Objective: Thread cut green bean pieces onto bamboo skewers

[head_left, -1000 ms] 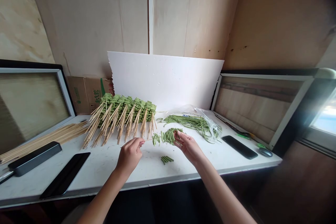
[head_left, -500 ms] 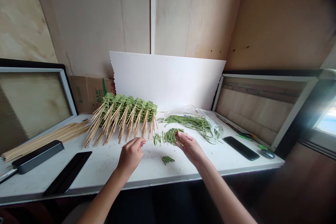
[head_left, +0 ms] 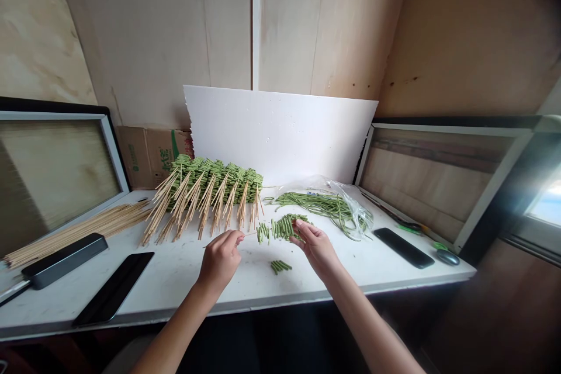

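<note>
My left hand (head_left: 222,254) is closed on the bare end of a thin wooden skewer (head_left: 249,234). Cut green bean pieces (head_left: 283,228) are threaded crosswise along that skewer, with a small gap between two groups. At the skewer's right end, my right hand (head_left: 313,242) pinches the bean pieces between thumb and fingers. Below them, a few loose cut pieces (head_left: 280,266) lie on the white table (head_left: 245,289). A stack of filled bean skewers (head_left: 219,178) rests behind my left hand, bare stick ends toward me.
Long whole beans (head_left: 319,203) lie by a clear plastic bag (head_left: 357,210). Bare skewers (head_left: 83,231), a dark box-shaped object (head_left: 64,260) and a black slab (head_left: 114,287) are at left. A phone (head_left: 403,247) and a mouse (head_left: 447,256) are at right. A white board (head_left: 280,134) stands behind.
Both hands have barely moved. My left hand has shifted very slightly right, and the fingers of my right hand have moved slightly at the bean pieces.
</note>
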The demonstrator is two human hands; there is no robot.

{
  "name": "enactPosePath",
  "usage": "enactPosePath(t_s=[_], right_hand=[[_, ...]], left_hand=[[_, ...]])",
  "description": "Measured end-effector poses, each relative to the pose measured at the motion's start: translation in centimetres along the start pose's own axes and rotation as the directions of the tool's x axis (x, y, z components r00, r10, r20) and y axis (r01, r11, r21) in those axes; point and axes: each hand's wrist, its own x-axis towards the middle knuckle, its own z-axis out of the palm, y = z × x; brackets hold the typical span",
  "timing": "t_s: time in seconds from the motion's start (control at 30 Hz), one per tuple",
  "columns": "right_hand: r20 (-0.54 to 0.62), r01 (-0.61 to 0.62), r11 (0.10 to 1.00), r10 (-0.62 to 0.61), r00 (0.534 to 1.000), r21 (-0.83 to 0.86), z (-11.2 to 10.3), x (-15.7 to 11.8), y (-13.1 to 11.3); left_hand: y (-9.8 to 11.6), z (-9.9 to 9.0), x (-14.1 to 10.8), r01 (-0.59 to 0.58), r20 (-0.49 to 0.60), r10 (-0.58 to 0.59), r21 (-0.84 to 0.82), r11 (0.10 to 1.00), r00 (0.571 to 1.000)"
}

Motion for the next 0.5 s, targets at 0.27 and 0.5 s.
enactPosePath(t_s=[0.27,0.5], right_hand=[[-0.053,0.000,0.999,0.002,0.999,0.038,0.09,0.10,0.51],[-0.096,0.090,0.996,-0.089,0.991,0.004,0.32,-0.07,-0.09]], left_hand=[[0.09,0.01,-0.11,0.043,0.001,-0.043,-0.042,0.998,0.999],[0.54,0.15,0.03,0.033,-0.007,-0.033,-0.054,0.998,0.999]])
